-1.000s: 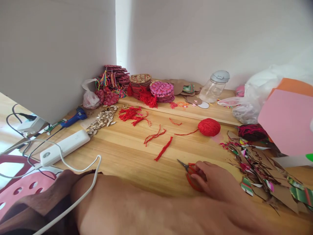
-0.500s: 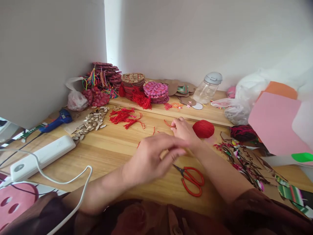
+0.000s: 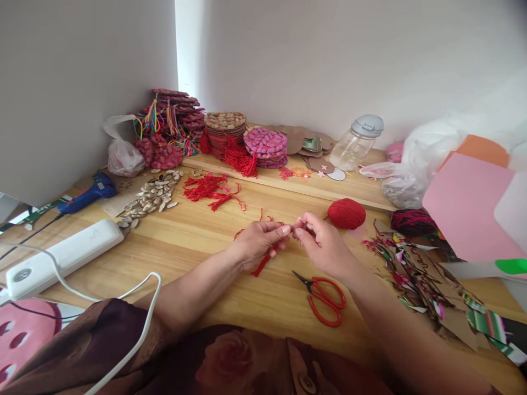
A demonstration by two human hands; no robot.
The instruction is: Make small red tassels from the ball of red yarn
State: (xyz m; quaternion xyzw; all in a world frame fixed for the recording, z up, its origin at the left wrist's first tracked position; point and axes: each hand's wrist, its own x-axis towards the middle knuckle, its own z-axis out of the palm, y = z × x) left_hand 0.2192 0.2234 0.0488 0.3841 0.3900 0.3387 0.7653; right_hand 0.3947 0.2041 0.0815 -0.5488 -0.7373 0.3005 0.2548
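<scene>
Over the middle of the table, my left hand is closed on a bundle of red yarn, whose cut ends hang out below the fingers. My right hand pinches close beside it, fingertips nearly meeting the left thumb, with a bit of red yarn between the two hands. Red-handled scissors lie slightly open on the wood below my right hand. A red yarn ball rests just beyond that hand. Several red tassels lie in a heap farther left.
Pistachio-like shells, a blue glue gun and a white power strip lie on the left. Stacked pink coasters and a clear bottle stand at the back. Cardboard scraps cover the right side.
My left hand has drawn back from across the right forearm and come to the bundle. My right hand has moved back toward me, and the two hands now meet at the red yarn.
</scene>
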